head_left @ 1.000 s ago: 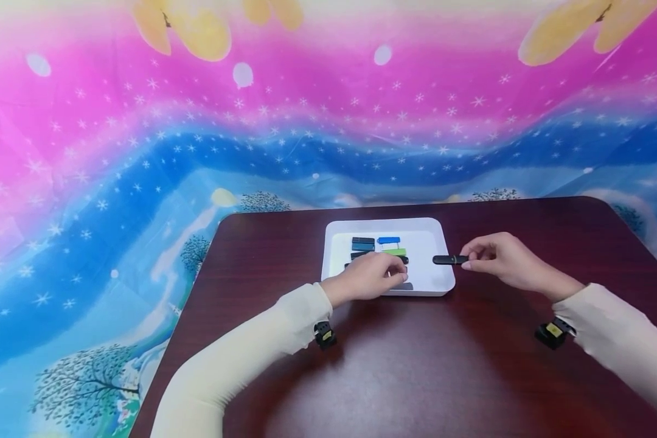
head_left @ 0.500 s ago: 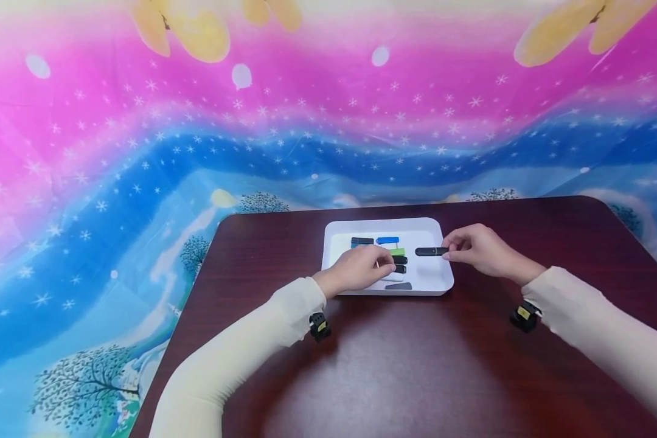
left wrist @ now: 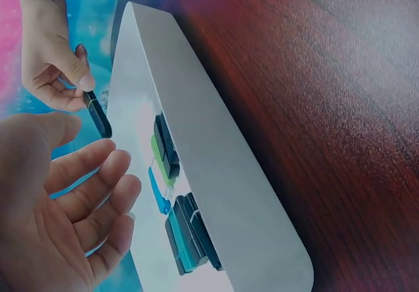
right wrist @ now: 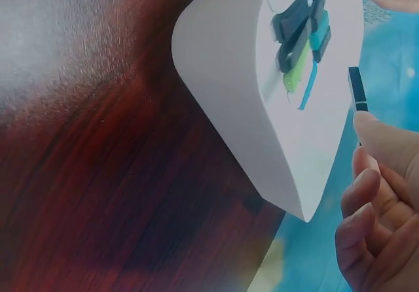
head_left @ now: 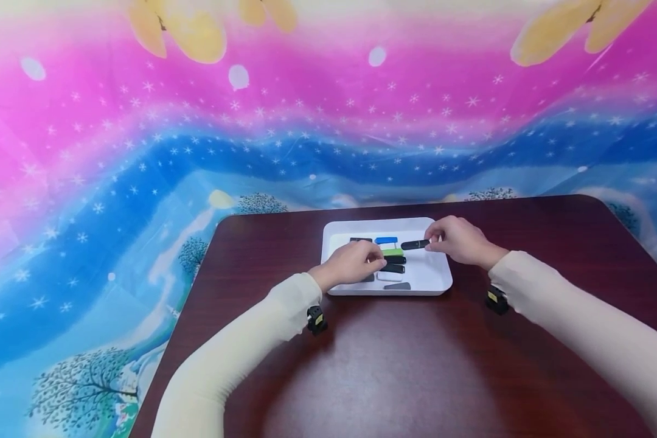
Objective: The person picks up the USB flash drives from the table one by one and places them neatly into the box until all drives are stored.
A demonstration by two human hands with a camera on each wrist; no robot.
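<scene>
My right hand [head_left: 457, 240] pinches one end of a black USB stick [head_left: 414, 245] with a thin band round it, above the right part of a white tray [head_left: 440, 274]. In the right wrist view, the thumb [right wrist: 386, 138] presses on the stick's near end. Over the tray's left part hovers my left hand [head_left: 350, 263], its fingers loosely bent and holding nothing in the left wrist view. Inside the tray lie a blue stick [head_left: 385, 240], a green stick [head_left: 392, 252], a white stick [head_left: 389, 276] and several dark ones, partly covered by the left hand.
The tray stands near the far edge of a dark reddish wooden table [head_left: 394, 365]. A dark grey flat piece [head_left: 397, 286] lies at the tray's front. Behind the table hangs a pink and blue printed cloth [head_left: 306, 121].
My right hand has moved left with the black USB stick, from beyond the tray's right rim to above its inside. My left hand has drifted slightly left, uncovering more sticks.
</scene>
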